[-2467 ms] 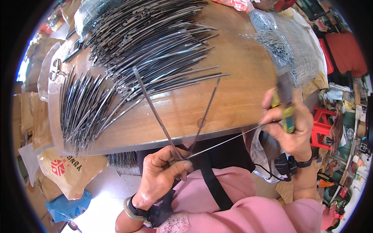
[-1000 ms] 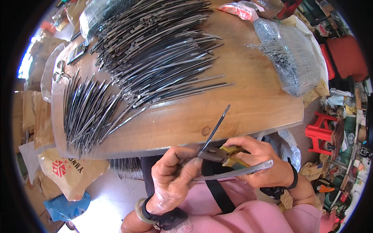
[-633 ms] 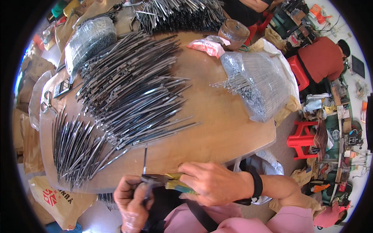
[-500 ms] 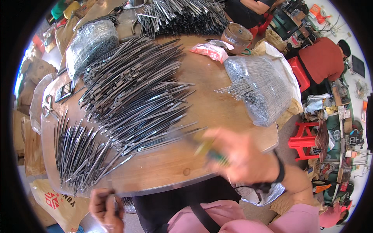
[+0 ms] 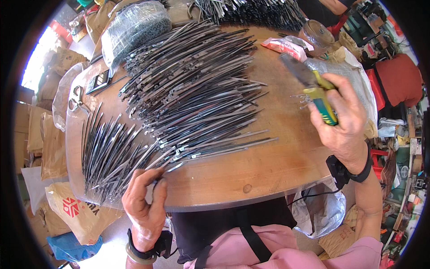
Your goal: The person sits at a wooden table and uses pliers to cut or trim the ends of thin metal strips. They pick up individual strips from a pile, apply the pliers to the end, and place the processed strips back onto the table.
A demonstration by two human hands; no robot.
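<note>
In my right hand (image 5: 342,119) is a pair of pliers (image 5: 320,92) with yellow and green handles, its grey jaws raised above the right side of the table and pointing away to the left. My left hand (image 5: 145,197) is at the table's front edge, thumb and fingers pinched around something small and dark that I cannot make out. Beside its fingertips lie the near ends of a large pile of thin dark metal strips (image 5: 192,89). Just left of that hand, a smaller fan of similar strips (image 5: 112,154) rests on the table.
A plastic-wrapped bundle of strips (image 5: 134,33) stands at the back left, near scissors (image 5: 78,99) and a small dark device (image 5: 98,82). At the back right are a red-and-white packet (image 5: 286,47) and a brown round container (image 5: 317,38). Another clear-wrapped bundle (image 5: 331,69) lies partly behind my right hand.
My right hand with the pliers has swung up and right, away from the near strips. My left hand has risen from below the table edge toward the strip ends. The view has shifted too.
</note>
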